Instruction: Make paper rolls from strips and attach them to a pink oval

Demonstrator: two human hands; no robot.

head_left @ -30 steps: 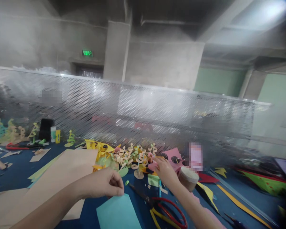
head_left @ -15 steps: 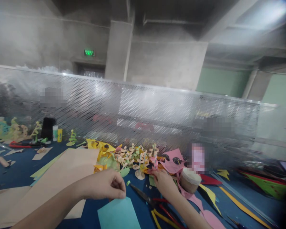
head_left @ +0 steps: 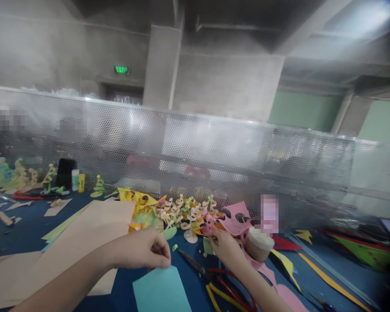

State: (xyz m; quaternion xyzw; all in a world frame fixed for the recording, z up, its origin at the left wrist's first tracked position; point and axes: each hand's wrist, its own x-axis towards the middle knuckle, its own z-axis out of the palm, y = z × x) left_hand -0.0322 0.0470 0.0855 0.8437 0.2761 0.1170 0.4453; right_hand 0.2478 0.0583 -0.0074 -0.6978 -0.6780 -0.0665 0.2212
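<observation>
My left hand point(head_left: 151, 249) pinches the top corner of a light blue paper sheet point(head_left: 162, 290) between thumb and fingers. At the front of a cluster of curled paper pieces, my right hand point(head_left: 223, 243) has its fingertips closed at the lower edge of a pink paper spiral point(head_left: 209, 224). Left of that spiral stands a pale spiral with a round base point(head_left: 191, 236). Between my hands lie scissors point(head_left: 199, 269) with dark blades, beside red and yellow handles. A small green scrap point(head_left: 175, 247) sits near the blade tip.
Large beige paper sheets point(head_left: 100, 225) lie left. Pink cut paper point(head_left: 237, 219) and a tub with a white top point(head_left: 259, 245) are right of my right hand. A perforated metal screen point(head_left: 195, 138) borders the table's back. Glue sticks point(head_left: 75, 180) stand back left.
The pink spiral beside my right hand was narrow and upright; now it looks lower and more spread out. My left hand stays on the blue paper, barely moved.
</observation>
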